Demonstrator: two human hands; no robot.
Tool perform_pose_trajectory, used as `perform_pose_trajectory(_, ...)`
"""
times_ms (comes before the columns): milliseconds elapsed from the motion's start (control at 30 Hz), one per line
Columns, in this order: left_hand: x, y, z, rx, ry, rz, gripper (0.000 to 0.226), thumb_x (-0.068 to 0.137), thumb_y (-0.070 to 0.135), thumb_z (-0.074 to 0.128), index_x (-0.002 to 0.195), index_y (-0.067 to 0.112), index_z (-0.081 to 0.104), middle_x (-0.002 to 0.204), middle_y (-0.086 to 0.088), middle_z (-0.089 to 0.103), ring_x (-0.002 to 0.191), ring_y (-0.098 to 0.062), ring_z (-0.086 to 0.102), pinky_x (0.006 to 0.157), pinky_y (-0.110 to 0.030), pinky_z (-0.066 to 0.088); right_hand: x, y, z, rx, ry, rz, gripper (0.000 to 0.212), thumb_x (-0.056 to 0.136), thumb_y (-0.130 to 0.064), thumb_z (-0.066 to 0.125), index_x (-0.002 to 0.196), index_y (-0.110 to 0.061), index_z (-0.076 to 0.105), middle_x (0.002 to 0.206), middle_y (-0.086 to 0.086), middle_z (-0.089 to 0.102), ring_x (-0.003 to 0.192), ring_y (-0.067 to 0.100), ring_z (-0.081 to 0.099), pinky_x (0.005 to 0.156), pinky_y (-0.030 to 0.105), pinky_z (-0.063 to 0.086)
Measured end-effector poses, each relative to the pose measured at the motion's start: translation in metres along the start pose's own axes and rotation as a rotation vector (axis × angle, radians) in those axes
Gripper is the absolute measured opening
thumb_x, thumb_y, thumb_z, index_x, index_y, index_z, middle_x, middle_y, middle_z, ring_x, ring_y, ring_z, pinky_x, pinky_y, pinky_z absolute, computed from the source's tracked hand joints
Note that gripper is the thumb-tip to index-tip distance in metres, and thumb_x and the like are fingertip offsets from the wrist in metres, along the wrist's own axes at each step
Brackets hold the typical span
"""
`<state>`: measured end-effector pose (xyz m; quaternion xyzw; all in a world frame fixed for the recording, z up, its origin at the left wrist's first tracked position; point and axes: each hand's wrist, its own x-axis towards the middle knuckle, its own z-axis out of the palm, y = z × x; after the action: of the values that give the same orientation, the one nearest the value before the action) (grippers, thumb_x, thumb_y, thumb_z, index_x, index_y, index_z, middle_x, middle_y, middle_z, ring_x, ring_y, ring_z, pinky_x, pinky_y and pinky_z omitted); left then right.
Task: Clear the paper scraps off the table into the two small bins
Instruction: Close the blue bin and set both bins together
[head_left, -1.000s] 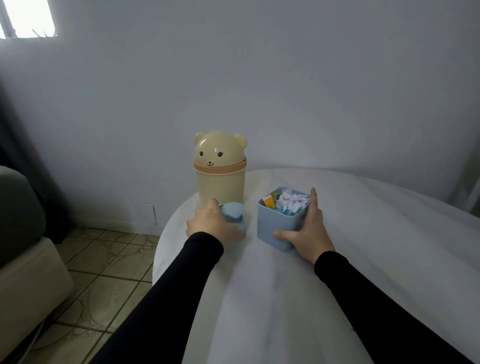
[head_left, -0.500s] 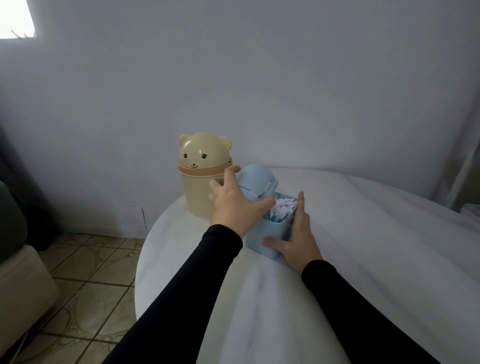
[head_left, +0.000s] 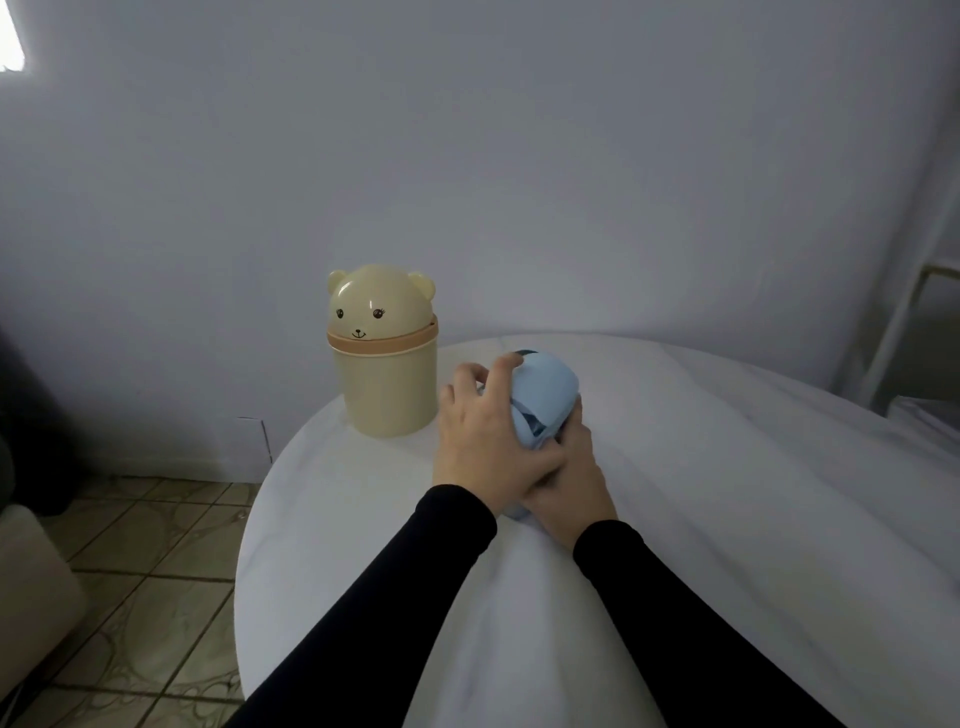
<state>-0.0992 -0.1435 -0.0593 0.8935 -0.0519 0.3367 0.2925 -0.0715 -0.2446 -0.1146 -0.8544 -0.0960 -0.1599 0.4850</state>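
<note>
Pale blue plastic is seen at the middle of the head view: the domed lid of a small blue bin is gripped by the left hand, whose fingers are curled over the lid's near and left side, one fingertip being laid on its top edge. The bin's body is mostly hidden behind both hands, and whether the lid is fully seated on it cannot be told. The right hand is wrapped round the bin's near right side, lower than the left hand and partly covered by it, with its fingers curled against the wall. Just beyond and to the left of the left hand, a beige bear-faced bin is stood upright with its rounded lid in place, apart from the fingers. Both bins are borne by a white round table, which spreads to the right of the right hand and towards the camera. Black sleeves are worn on both arms. Below the table's edge, to the left of the left arm, a tiled floor is shown, and a grey wall is seen behind the bins.
</note>
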Motion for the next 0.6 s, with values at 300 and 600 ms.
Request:
perform_pose_trajectory(300, 0.006, -0.002, -0.002, -0.084, -0.068, -0.025, 0.076, 0.064, 0.04, 0.07, 0.133, 0.031, 0.04, 0.119, -0.002, 0.042, 0.106, -0.026, 0.047, 0.088, -0.025, 0.035, -0.003, -0.003, -0.005, 0.026, -0.07, 0.047, 0.142, 0.038, -0.063, 0.068, 0.15, -0.028, -0.012, 0.143, 0.001, 0.039, 0.128, 0.021, 0.047, 0.101, 0.045, 0.044)
perform_pose_trajectory(600, 0.001, -0.011, 0.003, -0.041, -0.034, 0.022, 0.075, 0.06, 0.05, 0.058, 0.132, 0.034, 0.043, 0.12, -0.001, 0.043, 0.097, -0.027, 0.057, 0.085, -0.03, 0.046, -0.004, -0.004, -0.005, 0.021, -0.081, 0.029, 0.144, 0.037, -0.065, 0.074, 0.148, -0.032, -0.01, 0.141, -0.001, 0.042, 0.126, 0.02, 0.049, 0.099, 0.045, 0.047)
